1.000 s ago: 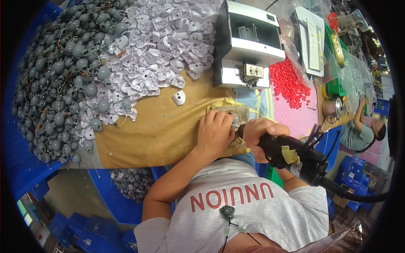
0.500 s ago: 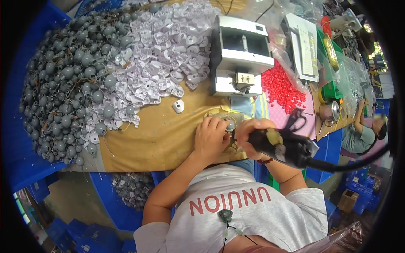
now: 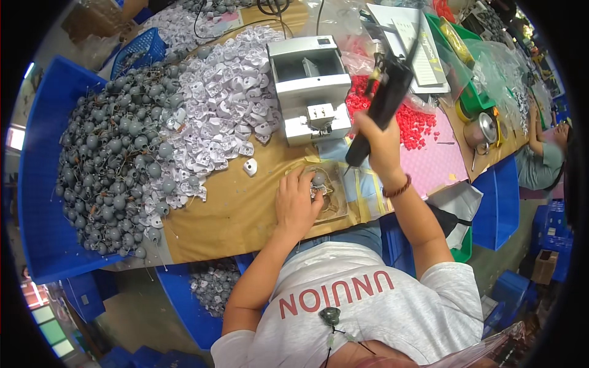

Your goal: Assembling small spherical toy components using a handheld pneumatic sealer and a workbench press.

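Observation:
My left hand [image 3: 296, 199] has its fingers curled round a small part with a grey ball-shaped dome [image 3: 318, 178]. The part rests in a shallow, clear-sided work holder [image 3: 336, 210] at the table's front edge. My right hand [image 3: 381, 144] grips a black electric screwdriver [image 3: 391, 89], raised to the right of the holder. Its body leans, with the thin bit pointing down and its cord running upward. The bit is apart from the grey part. My left fingers hide much of the part's lower side.
A white bench machine [image 3: 314, 92] with an open trough stands beyond the holder. Left of it lie heaps of white plastic housings [image 3: 236, 92] and grey domed parts with wires [image 3: 116, 153]. Red small pieces [image 3: 417, 126] and a metal pot [image 3: 481, 130] lie right. Another person [image 3: 540, 153] sits far right.
My right hand has lifted the screwdriver away from the part, up and to the right, turning it more upright. My left hand stays at the holder. The whole view has shifted somewhat.

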The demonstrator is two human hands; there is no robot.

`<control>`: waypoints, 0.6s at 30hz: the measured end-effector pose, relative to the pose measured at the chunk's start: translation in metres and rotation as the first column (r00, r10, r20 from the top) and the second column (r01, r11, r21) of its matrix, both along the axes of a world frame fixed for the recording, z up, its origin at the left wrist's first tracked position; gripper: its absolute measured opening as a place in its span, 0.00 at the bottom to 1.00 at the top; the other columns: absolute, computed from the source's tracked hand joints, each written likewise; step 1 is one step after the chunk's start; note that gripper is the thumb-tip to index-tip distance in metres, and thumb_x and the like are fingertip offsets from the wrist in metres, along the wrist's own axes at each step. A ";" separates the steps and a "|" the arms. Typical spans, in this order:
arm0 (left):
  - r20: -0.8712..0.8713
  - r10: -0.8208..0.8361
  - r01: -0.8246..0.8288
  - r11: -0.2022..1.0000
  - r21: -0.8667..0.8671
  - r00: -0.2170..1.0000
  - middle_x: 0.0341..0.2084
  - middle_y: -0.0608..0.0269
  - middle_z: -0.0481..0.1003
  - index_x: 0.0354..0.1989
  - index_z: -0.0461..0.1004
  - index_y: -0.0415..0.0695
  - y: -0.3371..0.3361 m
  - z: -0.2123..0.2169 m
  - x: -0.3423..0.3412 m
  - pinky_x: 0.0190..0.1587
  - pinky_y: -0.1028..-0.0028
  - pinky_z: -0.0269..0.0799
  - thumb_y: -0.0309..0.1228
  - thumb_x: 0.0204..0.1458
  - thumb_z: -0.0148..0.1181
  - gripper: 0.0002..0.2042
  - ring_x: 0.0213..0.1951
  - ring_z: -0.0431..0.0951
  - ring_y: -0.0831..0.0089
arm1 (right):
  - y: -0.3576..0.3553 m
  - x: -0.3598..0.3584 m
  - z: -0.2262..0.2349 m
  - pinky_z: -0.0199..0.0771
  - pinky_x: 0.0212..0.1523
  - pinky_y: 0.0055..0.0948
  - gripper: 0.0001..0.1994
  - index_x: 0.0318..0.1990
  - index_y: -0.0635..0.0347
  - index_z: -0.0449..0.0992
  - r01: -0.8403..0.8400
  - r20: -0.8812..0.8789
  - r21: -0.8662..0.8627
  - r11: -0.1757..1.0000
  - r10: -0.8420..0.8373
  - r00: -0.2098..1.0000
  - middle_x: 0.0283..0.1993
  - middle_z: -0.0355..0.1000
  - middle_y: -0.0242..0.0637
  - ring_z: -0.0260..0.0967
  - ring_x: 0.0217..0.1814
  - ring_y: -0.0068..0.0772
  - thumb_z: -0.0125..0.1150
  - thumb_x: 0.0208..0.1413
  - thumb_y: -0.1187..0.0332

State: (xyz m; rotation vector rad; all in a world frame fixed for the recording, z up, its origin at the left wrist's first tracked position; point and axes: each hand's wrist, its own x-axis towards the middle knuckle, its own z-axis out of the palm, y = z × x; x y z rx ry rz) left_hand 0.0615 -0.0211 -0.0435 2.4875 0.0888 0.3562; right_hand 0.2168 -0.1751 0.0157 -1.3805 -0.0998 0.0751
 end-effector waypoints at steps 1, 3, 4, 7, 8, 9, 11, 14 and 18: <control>-0.003 -0.003 0.003 1.000 0.000 1.000 0.57 0.54 0.71 0.52 0.75 0.42 0.000 0.001 0.000 0.56 0.56 0.69 0.30 0.46 0.70 0.23 0.56 0.70 0.52 | -0.007 0.014 -0.011 0.74 0.35 0.24 0.16 0.52 0.61 0.70 0.035 -0.047 0.015 0.999 -0.034 0.998 0.34 0.74 0.32 0.73 0.34 0.22 0.67 0.59 0.71; -0.005 0.004 -0.004 1.000 -0.015 1.000 0.58 0.54 0.70 0.52 0.75 0.41 0.001 0.001 0.000 0.57 0.56 0.69 0.30 0.47 0.70 0.22 0.57 0.70 0.52 | -0.021 0.029 -0.038 0.74 0.39 0.22 0.19 0.57 0.63 0.69 0.066 -0.087 0.081 0.994 -0.059 0.994 0.45 0.75 0.34 0.74 0.42 0.21 0.66 0.61 0.71; -0.008 0.011 -0.011 0.999 -0.034 1.000 0.58 0.54 0.70 0.52 0.75 0.41 0.001 -0.001 -0.001 0.58 0.57 0.69 0.30 0.47 0.70 0.21 0.57 0.70 0.52 | -0.020 0.026 -0.043 0.75 0.42 0.23 0.19 0.58 0.64 0.69 0.072 -0.012 0.046 0.996 -0.072 0.997 0.48 0.75 0.36 0.74 0.47 0.23 0.64 0.62 0.72; 0.000 0.006 -0.006 0.997 -0.083 1.000 0.56 0.54 0.73 0.50 0.76 0.40 0.001 -0.002 0.000 0.58 0.57 0.69 0.29 0.48 0.70 0.19 0.57 0.71 0.52 | -0.019 0.001 -0.056 0.76 0.48 0.25 0.18 0.59 0.65 0.71 0.103 0.303 -0.190 0.976 -0.042 0.952 0.54 0.74 0.40 0.73 0.54 0.28 0.61 0.62 0.74; 0.006 0.003 -0.002 0.995 -0.098 1.000 0.55 0.54 0.74 0.49 0.76 0.40 0.002 -0.001 0.000 0.58 0.57 0.69 0.28 0.48 0.70 0.19 0.56 0.71 0.52 | -0.018 -0.010 -0.056 0.76 0.47 0.26 0.17 0.58 0.64 0.73 0.167 0.464 -0.340 0.925 0.011 0.886 0.53 0.74 0.40 0.73 0.52 0.29 0.62 0.62 0.75; 0.045 -0.024 0.029 0.993 -0.119 0.999 0.53 0.53 0.75 0.49 0.76 0.40 0.003 -0.003 -0.002 0.58 0.57 0.69 0.27 0.47 0.71 0.19 0.56 0.72 0.51 | -0.018 -0.022 -0.057 0.75 0.46 0.27 0.16 0.56 0.63 0.75 0.268 0.604 -0.437 0.858 0.059 0.795 0.52 0.74 0.40 0.74 0.50 0.29 0.62 0.61 0.76; 0.127 -0.078 0.098 0.982 -0.160 0.989 0.48 0.52 0.78 0.48 0.76 0.39 0.005 -0.009 -0.004 0.58 0.58 0.69 0.24 0.46 0.72 0.18 0.54 0.74 0.51 | -0.014 -0.045 -0.061 0.75 0.42 0.26 0.12 0.51 0.64 0.79 -0.005 0.440 -0.451 0.892 0.228 0.868 0.46 0.75 0.39 0.75 0.42 0.28 0.65 0.59 0.75; 0.160 -0.067 0.096 0.979 -0.180 0.985 0.45 0.52 0.79 0.47 0.76 0.40 0.003 -0.009 -0.006 0.57 0.58 0.71 0.23 0.46 0.72 0.18 0.52 0.76 0.51 | -0.004 -0.060 -0.070 0.74 0.38 0.26 0.09 0.45 0.67 0.80 -0.357 0.136 -0.395 0.847 0.438 0.889 0.39 0.77 0.38 0.74 0.35 0.28 0.66 0.59 0.73; 0.140 -0.074 0.098 0.981 -0.168 0.987 0.44 0.52 0.79 0.47 0.76 0.40 0.002 -0.010 -0.008 0.55 0.58 0.71 0.23 0.46 0.72 0.18 0.51 0.76 0.51 | -0.001 -0.060 -0.071 0.74 0.39 0.25 0.05 0.42 0.67 0.80 -0.386 0.117 -0.439 0.811 0.478 0.871 0.38 0.77 0.36 0.73 0.36 0.25 0.64 0.61 0.75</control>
